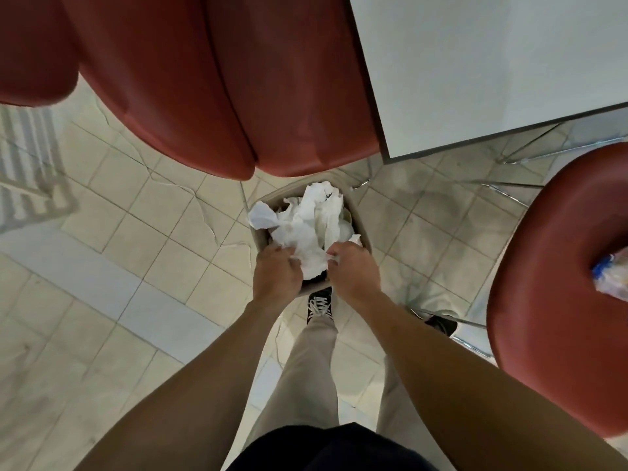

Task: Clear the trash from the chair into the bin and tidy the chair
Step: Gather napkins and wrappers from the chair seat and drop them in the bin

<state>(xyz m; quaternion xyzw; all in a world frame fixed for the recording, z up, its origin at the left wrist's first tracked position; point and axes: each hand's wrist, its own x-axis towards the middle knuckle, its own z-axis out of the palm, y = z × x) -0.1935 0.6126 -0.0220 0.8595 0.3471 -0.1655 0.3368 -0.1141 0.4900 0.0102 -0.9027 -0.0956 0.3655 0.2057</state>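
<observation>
White crumpled paper (pixel 311 229) fills a beige bin (pixel 261 237) on pale cream square floor tiles (pixel 136 212). The chairs (pixel 217 79) are brick red, the bench (pixel 475 62) white with a dark edge. Trousers (pixel 306 368) are khaki, the shoe (pixel 319 305) black with white laces.

Crumpled paper (pixel 307 226) hides the bin (pixel 263 202) interior; both hands' fingertips buried.

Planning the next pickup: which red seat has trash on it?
The round red chair at right; a crumpled plastic wrapper lies on it. The other red seats look bare.
</observation>
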